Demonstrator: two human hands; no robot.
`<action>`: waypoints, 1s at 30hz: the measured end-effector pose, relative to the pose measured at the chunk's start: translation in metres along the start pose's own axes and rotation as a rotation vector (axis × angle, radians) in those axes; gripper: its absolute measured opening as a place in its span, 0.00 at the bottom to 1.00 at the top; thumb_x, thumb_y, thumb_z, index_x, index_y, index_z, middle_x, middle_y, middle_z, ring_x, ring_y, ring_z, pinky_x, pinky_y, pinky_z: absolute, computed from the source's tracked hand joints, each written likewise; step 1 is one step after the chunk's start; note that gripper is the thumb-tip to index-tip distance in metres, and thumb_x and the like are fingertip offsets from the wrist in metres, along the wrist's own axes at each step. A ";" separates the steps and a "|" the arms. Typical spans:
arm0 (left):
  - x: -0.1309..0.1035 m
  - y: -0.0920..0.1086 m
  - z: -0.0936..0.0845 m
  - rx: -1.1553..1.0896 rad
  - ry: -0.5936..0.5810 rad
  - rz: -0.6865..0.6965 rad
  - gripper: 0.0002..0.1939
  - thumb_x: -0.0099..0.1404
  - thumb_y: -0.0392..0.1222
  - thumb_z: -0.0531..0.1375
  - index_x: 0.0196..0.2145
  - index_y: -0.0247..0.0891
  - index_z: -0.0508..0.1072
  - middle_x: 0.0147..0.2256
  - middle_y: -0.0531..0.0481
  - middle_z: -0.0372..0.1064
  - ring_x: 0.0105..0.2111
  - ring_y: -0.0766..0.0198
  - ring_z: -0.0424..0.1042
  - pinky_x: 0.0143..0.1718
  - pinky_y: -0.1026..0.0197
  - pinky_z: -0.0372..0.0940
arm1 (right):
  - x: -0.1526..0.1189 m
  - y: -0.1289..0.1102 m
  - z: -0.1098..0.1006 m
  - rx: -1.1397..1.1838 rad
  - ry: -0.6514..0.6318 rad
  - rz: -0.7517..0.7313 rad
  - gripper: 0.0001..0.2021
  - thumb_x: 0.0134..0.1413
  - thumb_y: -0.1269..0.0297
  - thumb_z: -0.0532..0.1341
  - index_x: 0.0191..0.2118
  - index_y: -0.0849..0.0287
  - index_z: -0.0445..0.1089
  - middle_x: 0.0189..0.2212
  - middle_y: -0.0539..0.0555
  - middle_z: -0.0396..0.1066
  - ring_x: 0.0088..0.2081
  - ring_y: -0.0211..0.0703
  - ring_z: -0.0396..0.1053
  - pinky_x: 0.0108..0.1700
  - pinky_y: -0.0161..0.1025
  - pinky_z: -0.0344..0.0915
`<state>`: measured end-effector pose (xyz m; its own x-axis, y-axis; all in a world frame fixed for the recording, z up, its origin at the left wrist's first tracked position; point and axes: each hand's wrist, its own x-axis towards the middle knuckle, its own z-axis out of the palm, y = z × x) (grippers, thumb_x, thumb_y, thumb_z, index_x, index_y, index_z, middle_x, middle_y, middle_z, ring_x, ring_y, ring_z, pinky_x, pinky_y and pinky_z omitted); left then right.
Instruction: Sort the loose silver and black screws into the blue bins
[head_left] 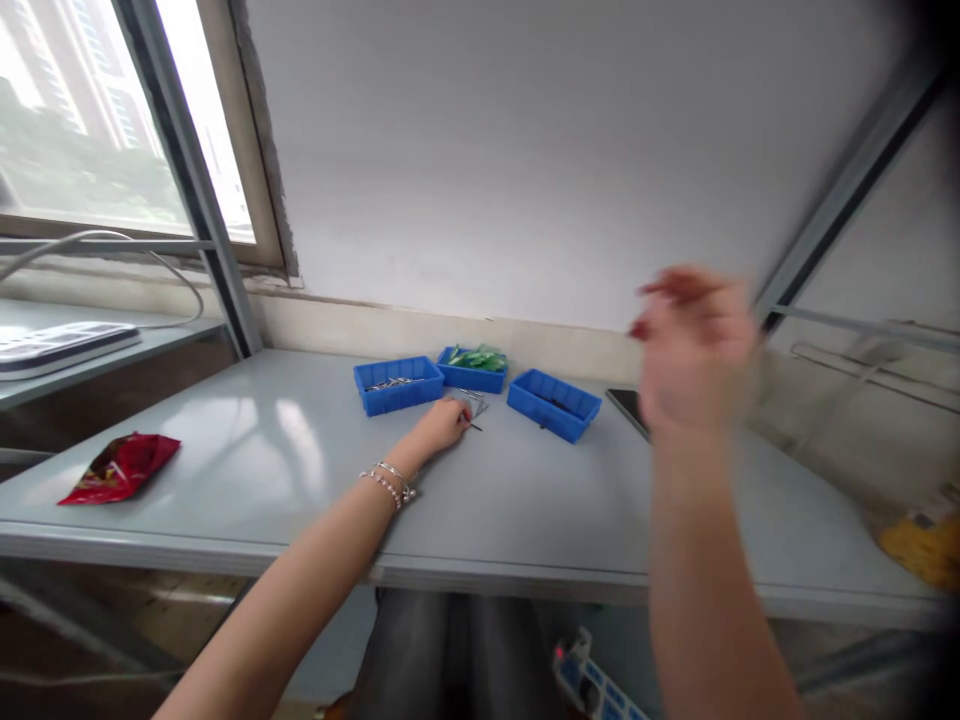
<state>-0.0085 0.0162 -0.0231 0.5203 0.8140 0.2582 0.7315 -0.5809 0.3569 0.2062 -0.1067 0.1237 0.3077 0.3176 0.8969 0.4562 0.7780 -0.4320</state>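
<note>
Dark rod juts from the left grip, pinched around it; right grip too blurred to tell.

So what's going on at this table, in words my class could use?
Someone's left hand is down on the table, at a thin dark piece near some loose rods; whether it grips the piece is unclear. The right hand is raised and blurred. The left bin holds metal bits, the middle bin green packets, the right bin something dark. A red bag lies further left.
</note>
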 end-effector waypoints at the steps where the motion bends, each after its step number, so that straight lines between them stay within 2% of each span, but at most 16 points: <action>1: 0.000 0.001 0.000 -0.007 0.002 0.004 0.09 0.56 0.34 0.55 0.35 0.34 0.72 0.33 0.44 0.68 0.35 0.61 0.66 0.40 0.59 0.61 | -0.008 0.016 0.013 -0.051 -0.050 0.072 0.09 0.49 0.65 0.57 0.37 0.61 0.64 0.32 0.52 0.64 0.29 0.33 0.61 0.29 0.32 0.59; 3: -0.002 0.002 -0.001 -0.022 0.002 0.017 0.09 0.56 0.32 0.55 0.35 0.35 0.72 0.33 0.45 0.68 0.34 0.61 0.66 0.39 0.60 0.61 | -0.034 0.052 0.037 -0.196 -0.245 0.238 0.07 0.48 0.65 0.56 0.32 0.62 0.66 0.28 0.52 0.66 0.26 0.34 0.61 0.29 0.34 0.59; 6: -0.004 0.005 -0.003 -0.043 0.007 0.034 0.08 0.55 0.31 0.54 0.32 0.34 0.72 0.32 0.46 0.68 0.33 0.62 0.66 0.38 0.61 0.61 | -0.082 0.097 0.059 -0.327 -0.567 0.334 0.07 0.48 0.67 0.55 0.29 0.62 0.68 0.27 0.54 0.68 0.28 0.38 0.62 0.33 0.36 0.60; 8: -0.004 0.007 -0.003 -0.063 0.016 0.033 0.06 0.56 0.33 0.55 0.31 0.34 0.71 0.31 0.46 0.69 0.33 0.62 0.66 0.37 0.62 0.60 | -0.108 0.113 0.065 -0.401 -0.740 0.371 0.06 0.46 0.67 0.57 0.29 0.61 0.70 0.27 0.54 0.69 0.28 0.38 0.63 0.34 0.37 0.60; 10: -0.003 0.009 -0.004 -0.091 0.037 0.025 0.05 0.57 0.34 0.55 0.30 0.34 0.71 0.30 0.47 0.69 0.32 0.63 0.66 0.36 0.63 0.60 | -0.124 0.118 0.066 -0.449 -0.818 0.338 0.07 0.46 0.65 0.59 0.31 0.61 0.71 0.29 0.54 0.68 0.30 0.39 0.63 0.36 0.37 0.59; 16: -0.002 0.017 -0.008 -0.148 0.086 0.048 0.06 0.57 0.35 0.56 0.32 0.33 0.72 0.29 0.48 0.69 0.30 0.65 0.65 0.35 0.65 0.59 | -0.127 0.119 0.066 -0.457 -0.839 0.229 0.07 0.50 0.68 0.56 0.33 0.62 0.71 0.29 0.54 0.67 0.32 0.38 0.62 0.38 0.36 0.58; 25: -0.002 0.019 -0.007 -0.162 0.082 0.103 0.05 0.57 0.35 0.56 0.31 0.33 0.71 0.28 0.49 0.69 0.29 0.67 0.64 0.33 0.66 0.57 | -0.124 0.110 0.068 -0.356 -0.731 0.322 0.08 0.50 0.66 0.54 0.28 0.61 0.69 0.25 0.52 0.67 0.28 0.37 0.62 0.33 0.34 0.57; 30: -0.002 0.020 -0.006 -0.179 0.099 0.118 0.05 0.57 0.36 0.57 0.33 0.33 0.71 0.30 0.49 0.68 0.28 0.68 0.63 0.32 0.66 0.57 | -0.119 0.109 0.067 -0.406 -0.692 0.318 0.07 0.48 0.66 0.55 0.26 0.61 0.68 0.24 0.52 0.66 0.27 0.38 0.61 0.34 0.35 0.57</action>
<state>0.0021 0.0030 -0.0112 0.5456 0.7410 0.3915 0.5736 -0.6708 0.4702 0.1631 -0.0236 -0.0240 -0.0464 0.8486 0.5270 0.7382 0.3846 -0.5543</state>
